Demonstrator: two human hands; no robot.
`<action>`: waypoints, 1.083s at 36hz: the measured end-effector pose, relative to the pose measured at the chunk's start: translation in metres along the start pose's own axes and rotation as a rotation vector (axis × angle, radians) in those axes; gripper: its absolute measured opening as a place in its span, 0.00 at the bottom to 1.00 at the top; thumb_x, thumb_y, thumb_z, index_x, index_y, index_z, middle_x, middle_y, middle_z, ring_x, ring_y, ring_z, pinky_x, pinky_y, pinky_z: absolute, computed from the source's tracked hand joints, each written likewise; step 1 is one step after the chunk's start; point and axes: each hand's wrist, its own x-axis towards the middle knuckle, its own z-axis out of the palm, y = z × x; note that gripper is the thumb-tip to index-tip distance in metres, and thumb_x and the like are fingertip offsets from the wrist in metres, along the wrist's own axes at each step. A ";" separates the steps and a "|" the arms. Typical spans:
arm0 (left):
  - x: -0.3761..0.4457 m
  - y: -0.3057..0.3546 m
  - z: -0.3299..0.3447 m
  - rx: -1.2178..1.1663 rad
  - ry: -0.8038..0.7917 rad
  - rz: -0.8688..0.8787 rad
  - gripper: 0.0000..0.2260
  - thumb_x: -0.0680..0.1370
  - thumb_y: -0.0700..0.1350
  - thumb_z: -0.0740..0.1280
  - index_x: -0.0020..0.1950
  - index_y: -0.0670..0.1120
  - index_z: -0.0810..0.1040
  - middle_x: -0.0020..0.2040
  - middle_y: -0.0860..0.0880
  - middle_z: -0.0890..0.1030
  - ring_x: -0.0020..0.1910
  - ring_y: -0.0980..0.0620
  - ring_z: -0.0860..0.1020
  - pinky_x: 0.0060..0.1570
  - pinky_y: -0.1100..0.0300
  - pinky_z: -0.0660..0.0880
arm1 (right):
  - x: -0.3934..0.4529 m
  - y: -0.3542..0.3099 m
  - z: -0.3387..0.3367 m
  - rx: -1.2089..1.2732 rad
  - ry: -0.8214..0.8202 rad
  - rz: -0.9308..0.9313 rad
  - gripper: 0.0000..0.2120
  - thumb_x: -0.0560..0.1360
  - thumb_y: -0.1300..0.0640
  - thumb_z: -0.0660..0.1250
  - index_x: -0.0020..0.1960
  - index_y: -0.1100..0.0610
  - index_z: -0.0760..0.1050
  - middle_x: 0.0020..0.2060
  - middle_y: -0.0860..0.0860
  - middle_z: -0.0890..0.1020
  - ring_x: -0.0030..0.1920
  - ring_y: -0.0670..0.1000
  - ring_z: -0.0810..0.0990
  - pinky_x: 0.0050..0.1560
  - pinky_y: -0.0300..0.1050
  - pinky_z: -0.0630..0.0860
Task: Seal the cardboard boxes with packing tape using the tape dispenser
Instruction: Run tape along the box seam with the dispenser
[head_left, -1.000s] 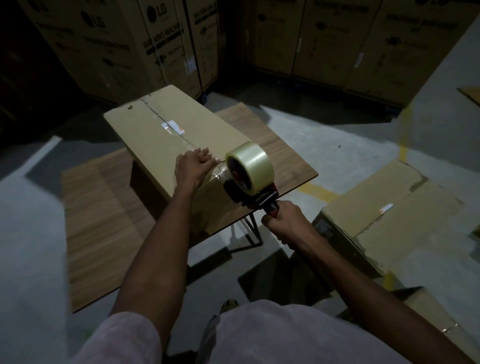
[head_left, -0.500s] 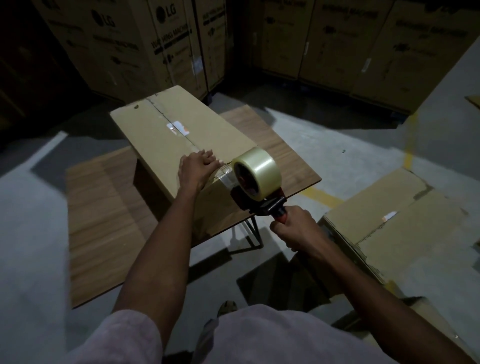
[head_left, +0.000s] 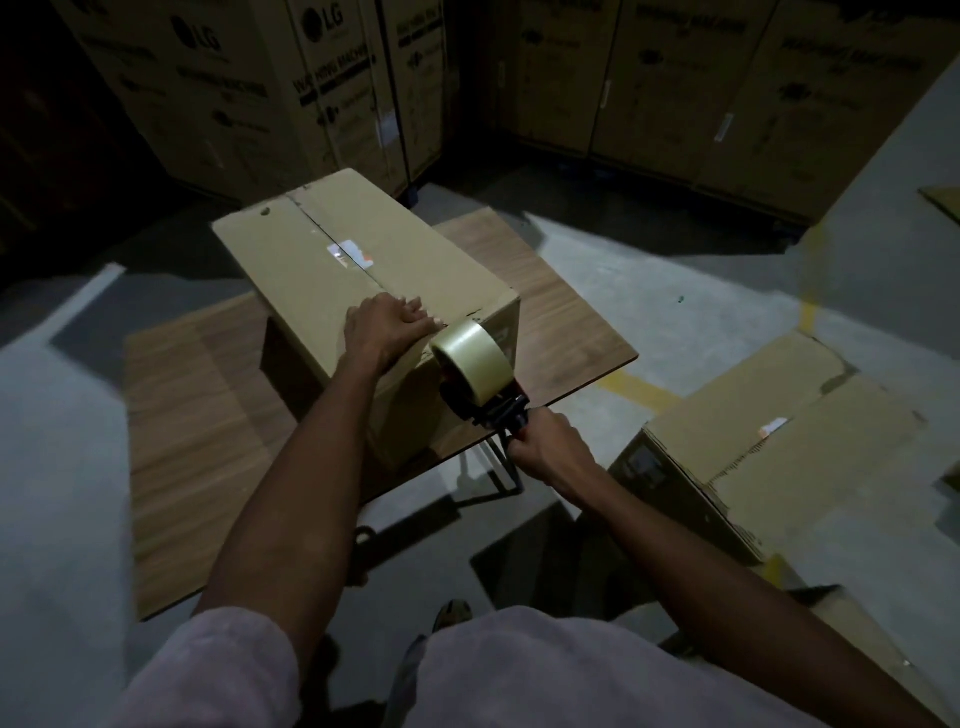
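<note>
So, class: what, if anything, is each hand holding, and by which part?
The right hand grips the tape dispenser by its handle. The left hand holds nothing; it presses flat on the box top.

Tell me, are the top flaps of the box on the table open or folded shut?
Folded shut: the box flaps lie flat, meeting along a centre seam.

I have a single view here, from the camera worn on the person's head. It looks forward and steeply down, wide-angle, so straight edges bow toward the frame's borders. It sits close: both forearms reach in from the near edge, the bench (head_left: 571, 322) fills the middle, and stacked cartons (head_left: 311, 93) close off the far side.
</note>
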 end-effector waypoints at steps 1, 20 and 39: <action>0.001 -0.002 0.000 0.046 -0.009 0.024 0.22 0.77 0.66 0.66 0.60 0.51 0.85 0.64 0.48 0.83 0.66 0.46 0.77 0.62 0.51 0.70 | 0.002 0.000 0.001 0.005 0.003 0.002 0.05 0.75 0.56 0.68 0.50 0.55 0.75 0.37 0.53 0.77 0.34 0.54 0.76 0.32 0.44 0.69; -0.001 -0.011 0.014 0.172 0.081 0.104 0.21 0.82 0.63 0.60 0.65 0.53 0.82 0.73 0.53 0.75 0.72 0.53 0.72 0.63 0.48 0.63 | 0.014 -0.013 0.017 0.007 0.029 0.072 0.12 0.75 0.56 0.71 0.57 0.56 0.76 0.46 0.56 0.81 0.44 0.59 0.82 0.40 0.49 0.76; -0.006 -0.008 0.021 -0.047 0.161 -0.110 0.20 0.77 0.66 0.64 0.59 0.57 0.85 0.70 0.53 0.78 0.72 0.51 0.73 0.76 0.37 0.48 | 0.013 -0.016 0.013 -0.155 0.173 0.057 0.10 0.73 0.59 0.69 0.54 0.55 0.77 0.40 0.52 0.78 0.39 0.57 0.80 0.40 0.54 0.83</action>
